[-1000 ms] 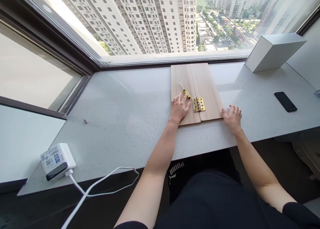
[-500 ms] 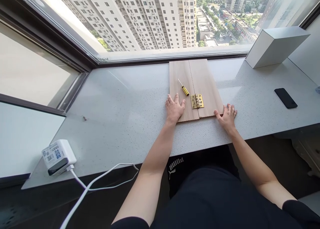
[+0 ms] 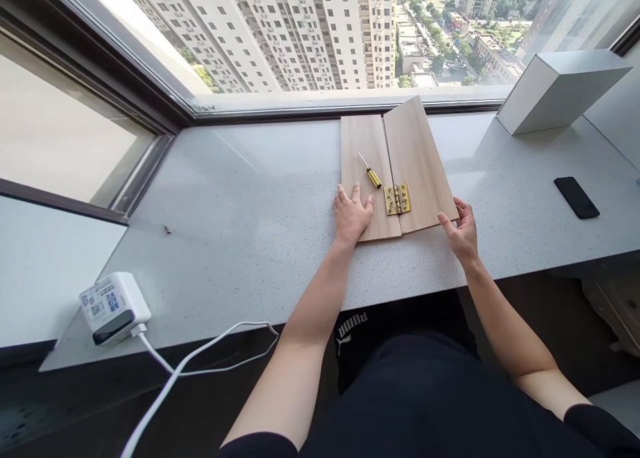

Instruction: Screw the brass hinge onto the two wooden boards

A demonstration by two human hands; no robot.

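Resting on the left board (image 3: 363, 137), the left hand (image 3: 352, 216) had its fingers spread wide, grasping nothing. The right hand (image 3: 462, 235) pinched the right board (image 3: 421, 158) between thumb and fingers, outer edge tilted off the desk (image 3: 255, 218). A brass hinge (image 3: 397, 199) bridged both boards near a yellow screwdriver (image 3: 373, 177).

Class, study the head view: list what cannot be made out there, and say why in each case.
In the head view:
1. Underside of the raised right board: hidden by its upper face.
2. Palm of the left hand: hidden by the back of that hand.
3. Tip shape of the screwdriver: too small.
4. Small print on the white block: too small to read.
5. Far end of the white cable: cut off by the bottom edge.
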